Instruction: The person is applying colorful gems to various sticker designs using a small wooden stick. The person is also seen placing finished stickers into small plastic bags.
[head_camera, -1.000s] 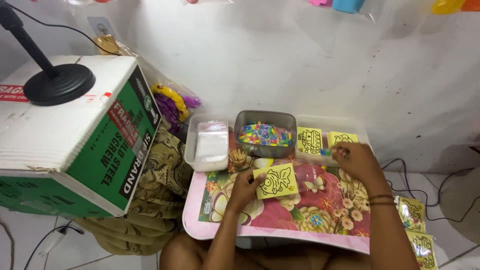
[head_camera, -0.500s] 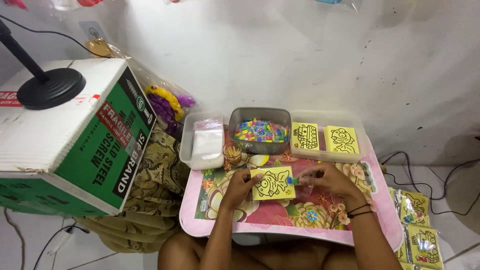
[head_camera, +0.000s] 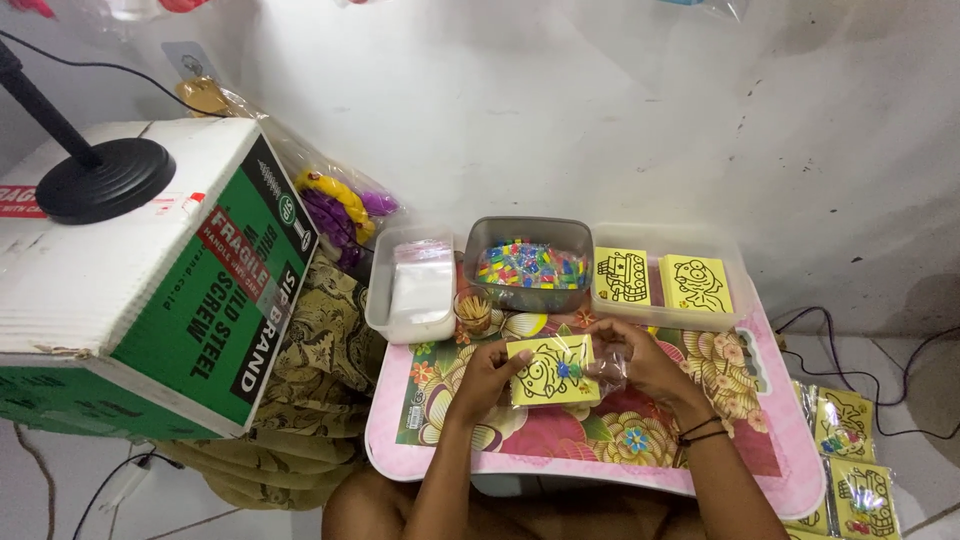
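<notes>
My left hand (head_camera: 487, 372) grips the left edge of a small yellow card (head_camera: 552, 371) with a black line drawing, held just above the flowery pink lap table (head_camera: 700, 470). My right hand (head_camera: 640, 362) pinches a clear plastic bag (head_camera: 608, 368) against the card's right edge. Small coloured pieces lie on the card's middle. Just beyond the hands stands a grey tub (head_camera: 530, 263) of several small colourful pieces, and a clear tray (head_camera: 668, 284) with two stacks of yellow cards.
A clear tub (head_camera: 412, 285) of plastic bags sits left of the grey tub, with a small cup of sticks (head_camera: 472, 312) by it. A large green-and-white cardboard box (head_camera: 150, 290) with a black stand base fills the left. Finished yellow packets (head_camera: 850, 460) lie on the floor at right.
My right hand came back from the far card tray to the card in front of me, and now holds a clear bag against it. The left hand has kept its grip on the card.
</notes>
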